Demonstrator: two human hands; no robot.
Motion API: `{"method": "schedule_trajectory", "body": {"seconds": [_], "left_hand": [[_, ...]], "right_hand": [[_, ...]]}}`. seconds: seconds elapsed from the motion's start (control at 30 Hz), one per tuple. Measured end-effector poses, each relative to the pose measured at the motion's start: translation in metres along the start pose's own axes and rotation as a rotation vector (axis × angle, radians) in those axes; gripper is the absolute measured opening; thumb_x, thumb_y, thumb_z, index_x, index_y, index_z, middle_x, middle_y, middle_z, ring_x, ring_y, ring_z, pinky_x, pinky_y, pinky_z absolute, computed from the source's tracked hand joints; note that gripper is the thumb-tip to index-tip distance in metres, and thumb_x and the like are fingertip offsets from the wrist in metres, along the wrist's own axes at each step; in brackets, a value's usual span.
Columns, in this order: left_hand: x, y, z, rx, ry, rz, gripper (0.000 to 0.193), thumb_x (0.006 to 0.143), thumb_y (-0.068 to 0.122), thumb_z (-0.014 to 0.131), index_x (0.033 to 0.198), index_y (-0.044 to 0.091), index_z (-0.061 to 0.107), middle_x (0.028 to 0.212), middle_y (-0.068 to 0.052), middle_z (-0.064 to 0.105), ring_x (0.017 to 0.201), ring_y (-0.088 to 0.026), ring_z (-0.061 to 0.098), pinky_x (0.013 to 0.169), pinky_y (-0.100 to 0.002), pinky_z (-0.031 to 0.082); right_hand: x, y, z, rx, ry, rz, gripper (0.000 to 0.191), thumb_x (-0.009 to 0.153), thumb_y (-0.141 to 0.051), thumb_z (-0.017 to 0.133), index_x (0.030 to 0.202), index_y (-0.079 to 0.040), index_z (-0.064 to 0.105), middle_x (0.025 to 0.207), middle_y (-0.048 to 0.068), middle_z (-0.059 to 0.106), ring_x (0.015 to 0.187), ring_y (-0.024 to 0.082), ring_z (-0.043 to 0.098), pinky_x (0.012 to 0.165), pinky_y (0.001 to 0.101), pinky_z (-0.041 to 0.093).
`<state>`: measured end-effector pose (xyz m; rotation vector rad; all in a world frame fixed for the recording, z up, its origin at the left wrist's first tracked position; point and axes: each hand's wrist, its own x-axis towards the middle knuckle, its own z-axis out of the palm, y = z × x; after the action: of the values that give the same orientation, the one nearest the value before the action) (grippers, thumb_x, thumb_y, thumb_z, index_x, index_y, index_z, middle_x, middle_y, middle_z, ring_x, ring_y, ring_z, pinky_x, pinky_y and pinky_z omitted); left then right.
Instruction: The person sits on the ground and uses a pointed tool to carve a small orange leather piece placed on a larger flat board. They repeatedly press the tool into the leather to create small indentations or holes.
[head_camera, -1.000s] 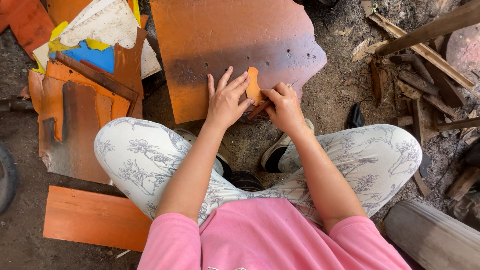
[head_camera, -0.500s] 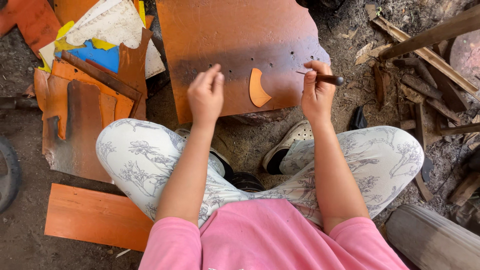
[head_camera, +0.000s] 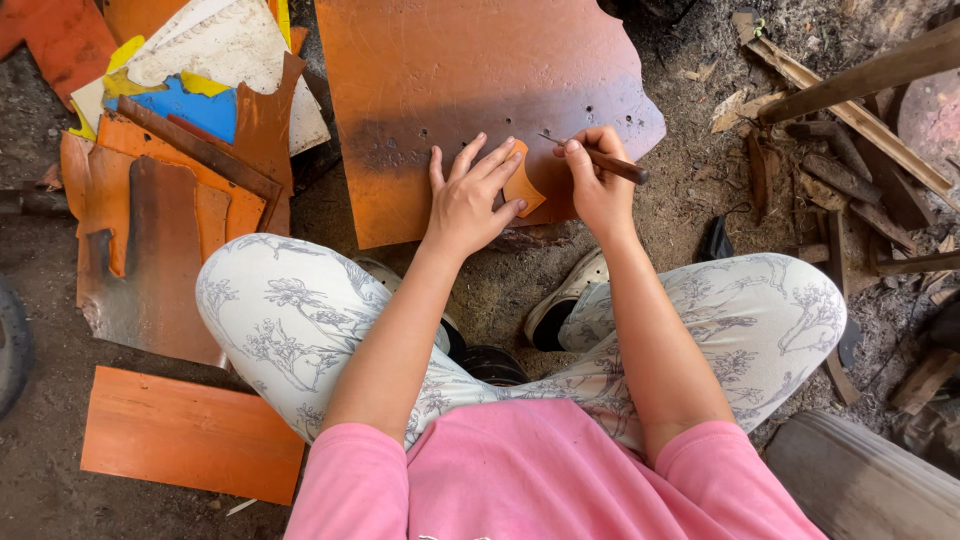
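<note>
Pink short-sleeved shirt (head_camera: 540, 470), white floral trousers (head_camera: 290, 320), pale shoes (head_camera: 565, 300).

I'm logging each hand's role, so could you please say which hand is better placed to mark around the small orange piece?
Right, probably: the right hand already grips the tool beside the piece, while the left hand presses it flat on the sheet.

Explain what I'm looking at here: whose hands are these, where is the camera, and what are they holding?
There is no machine here. The single view comes from a camera worn on a person's head, looking down at their own lap and hands as they sit on dirt ground. In front of them lies a large rusty orange metal sheet with small holes. The left hand presses a small orange cut-out piece flat on the sheet. The right hand grips a thin wooden-handled pointed tool beside that piece. To the left sits a pile of metal scraps; to the right, wooden sticks.
</note>
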<state>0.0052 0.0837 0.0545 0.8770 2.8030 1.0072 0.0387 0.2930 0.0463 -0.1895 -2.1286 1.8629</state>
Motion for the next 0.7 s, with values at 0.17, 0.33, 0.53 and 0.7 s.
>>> {"method": "schedule_trajectory", "body": {"seconds": [0.17, 0.33, 0.53, 0.7], "left_hand": [[-0.001, 0.000, 0.004, 0.052, -0.030, -0.016, 0.059, 0.080, 0.038, 0.082, 0.135, 0.019, 0.068, 0.152, 0.007, 0.054, 0.146, -0.023, 0.040, 0.120, -0.071, 0.010], [-0.001, -0.003, 0.006, 0.044, -0.038, -0.015, 0.062, 0.079, 0.039, 0.082, 0.135, 0.019, 0.068, 0.153, 0.006, 0.053, 0.146, -0.024, 0.038, 0.120, -0.071, 0.008], [-0.004, -0.007, 0.010, 0.037, -0.025, -0.019, 0.063, 0.078, 0.042, 0.083, 0.136, 0.022, 0.068, 0.155, 0.002, 0.048, 0.148, -0.023, 0.036, 0.121, -0.071, 0.007], [-0.006, -0.007, 0.011, 0.015, 0.026, -0.034, 0.059, 0.075, 0.043, 0.086, 0.130, 0.028, 0.072, 0.161, -0.009, 0.035, 0.152, -0.035, 0.024, 0.125, -0.069, 0.009]], "right_hand": [[0.008, 0.007, 0.006, -0.056, -0.013, 0.081, 0.011, 0.106, -0.010, 0.062, 0.101, -0.001, 0.060, 0.096, 0.008, 0.074, 0.091, 0.010, 0.069, 0.081, 0.0259, 0.056], [0.019, 0.009, 0.011, -0.087, -0.044, 0.131, 0.016, 0.106, -0.012, 0.062, 0.094, -0.001, 0.059, 0.090, 0.007, 0.075, 0.085, 0.010, 0.070, 0.077, 0.0258, 0.056], [0.025, 0.009, 0.014, -0.010, -0.065, 0.122, 0.018, 0.107, -0.011, 0.061, 0.092, -0.002, 0.055, 0.096, 0.009, 0.074, 0.092, 0.014, 0.075, 0.081, 0.0280, 0.058], [0.025, 0.010, 0.012, 0.040, -0.067, 0.136, 0.019, 0.107, -0.012, 0.061, 0.093, -0.002, 0.055, 0.099, 0.011, 0.074, 0.093, 0.015, 0.074, 0.082, 0.0290, 0.058]]}}
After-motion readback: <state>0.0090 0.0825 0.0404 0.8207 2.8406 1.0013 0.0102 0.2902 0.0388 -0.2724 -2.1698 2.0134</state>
